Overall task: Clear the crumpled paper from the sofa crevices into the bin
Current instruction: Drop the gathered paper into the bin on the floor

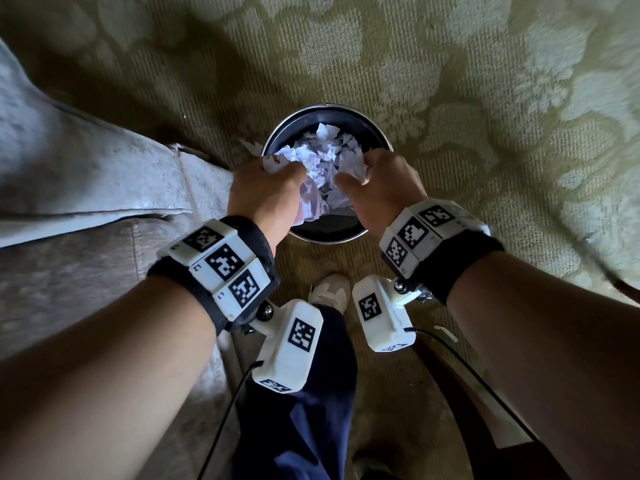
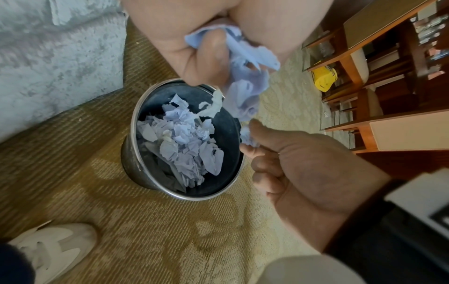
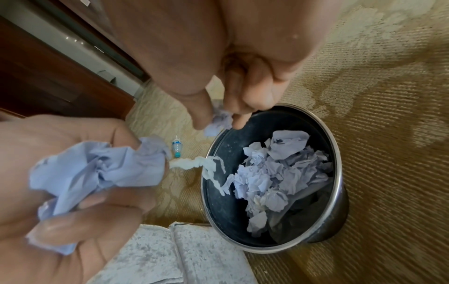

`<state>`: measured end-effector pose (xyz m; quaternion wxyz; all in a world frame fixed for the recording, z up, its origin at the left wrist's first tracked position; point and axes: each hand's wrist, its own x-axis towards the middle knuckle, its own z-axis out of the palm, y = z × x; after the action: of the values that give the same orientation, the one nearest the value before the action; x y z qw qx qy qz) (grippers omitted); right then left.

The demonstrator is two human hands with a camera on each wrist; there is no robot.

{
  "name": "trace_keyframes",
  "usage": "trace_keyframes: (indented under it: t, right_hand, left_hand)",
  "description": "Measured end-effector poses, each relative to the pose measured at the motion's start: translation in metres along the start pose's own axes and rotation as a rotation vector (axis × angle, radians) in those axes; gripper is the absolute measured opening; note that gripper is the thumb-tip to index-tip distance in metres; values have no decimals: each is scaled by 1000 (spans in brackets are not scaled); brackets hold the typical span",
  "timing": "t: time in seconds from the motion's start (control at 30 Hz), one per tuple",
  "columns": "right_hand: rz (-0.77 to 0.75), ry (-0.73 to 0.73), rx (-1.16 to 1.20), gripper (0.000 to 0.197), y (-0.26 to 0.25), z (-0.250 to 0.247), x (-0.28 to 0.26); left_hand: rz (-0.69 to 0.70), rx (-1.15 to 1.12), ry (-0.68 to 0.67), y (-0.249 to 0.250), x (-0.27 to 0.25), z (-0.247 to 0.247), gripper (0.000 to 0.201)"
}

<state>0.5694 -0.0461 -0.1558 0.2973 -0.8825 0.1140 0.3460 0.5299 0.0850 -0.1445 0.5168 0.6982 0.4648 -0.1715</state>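
Note:
A round black bin [image 1: 325,107] with a metal rim stands on the carpet beside the grey sofa [image 1: 69,168]. Several crumpled pale-blue paper pieces [image 1: 329,147] lie inside it. My left hand [image 1: 277,174] hovers over the bin's near-left edge and grips a large crumpled paper wad [image 2: 245,69] [image 3: 97,173], from which a twisted white strip [image 3: 194,165] dangles. My right hand [image 1: 360,174] is over the near-right edge, thumb and fingers pinching a small paper ball [image 3: 218,121] [image 2: 245,136]. In the wrist views the bin [image 2: 132,134] [image 3: 335,153] sits below both hands.
Patterned green-beige carpet [image 1: 485,98] surrounds the bin. A paper scrap [image 1: 251,147] lies by the bin's left rim. My white shoe [image 1: 329,289] is just behind it. A small bottle [image 3: 177,148] lies on the carpet. Wooden furniture [image 2: 388,76] and a yellow object [image 2: 324,79] stand further off.

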Motion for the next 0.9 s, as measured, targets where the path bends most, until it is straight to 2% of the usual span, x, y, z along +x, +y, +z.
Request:
trace_keyframes:
  t: [0.1,0.2,0.33,0.37,0.43,0.5,0.6,0.67,0.73,0.8,0.9]
  right_hand:
    - [2,15,5,60,0,-4,-4]
    - [4,66,26,58,1,-10,-9]
    - [52,104,76,57,9,-25,-20]
    - [62,112,91,53,13,-30,-23]
    - [79,139,112,45,23,-40,-32]
    - [92,164,148,34,36,-53,-43]
    - [115,214,200,25,60,-70,-62]
    - [148,234,222,12,76,-77,-77]
    - [179,210,229,21,95,-84,-96]
    - [206,170,263,27,117,-93,-119]
    - [203,147,374,28,150,-110,-159]
  left_hand:
    - [5,16,2,2,0,-1,18]
    - [46,43,18,3,-1,-1,25]
    - [63,58,22,4,-2,5,13]
    - [58,53,8,5,-3,7,20]
    - [50,60,-18,5,-6,13,55]
    - [107,125,-12,6,-12,20,84]
    - [192,260,-44,5,-26,37,101]
    - [205,317,-101,8,-43,51,90]
    - [216,360,-171,9,-62,68,62]
    - [256,423,-233,8,-85,90,43]
    - [392,527,-337,10,-128,127,34]
